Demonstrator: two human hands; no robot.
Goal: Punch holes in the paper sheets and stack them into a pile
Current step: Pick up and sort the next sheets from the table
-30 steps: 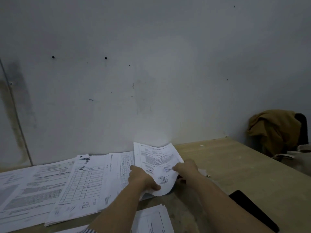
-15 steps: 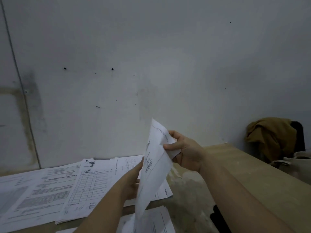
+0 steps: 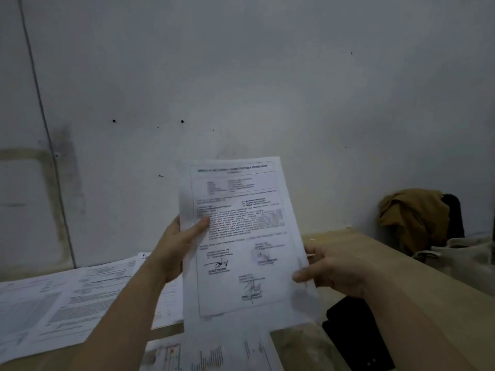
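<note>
Sheet turned face-on, long axis upright, left hand, right hand pinching

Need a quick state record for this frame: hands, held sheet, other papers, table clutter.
held sheet: printed page, lifted upright, print facing camera
left hand: grips its left edge, thumb on front
right hand: pinches its lower right edge
other sheets: spread on table at left
black object: flat on table, by right forearm
hole punch: not in view
</note>
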